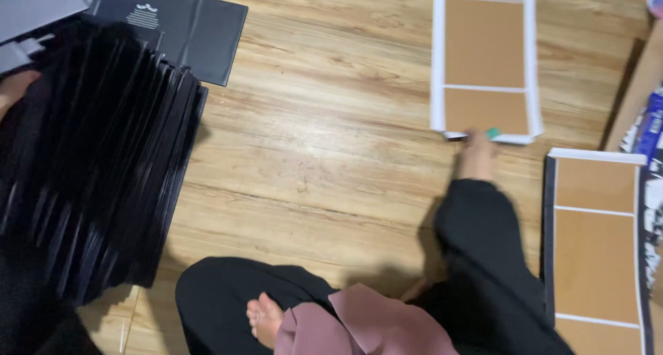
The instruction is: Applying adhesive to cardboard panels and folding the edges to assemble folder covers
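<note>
My right hand (478,151) reaches straight ahead, fingers touching the near short edge of the flat cardboard strip (485,44), whose length runs away from me across the floor (324,120), though I cannot tell whether they pinch it; my left hand (12,89) rests far off by the black stack (90,161).

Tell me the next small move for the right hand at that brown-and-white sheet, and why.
Probably pinch and draw the sheet's near edge closer. The right hand reaches at full stretch, fingertips just touching the near edge of the brown-and-white sheet, beside a small green piece. Whether it grips yet is unclear. The left hand rests at the black stack.
</note>
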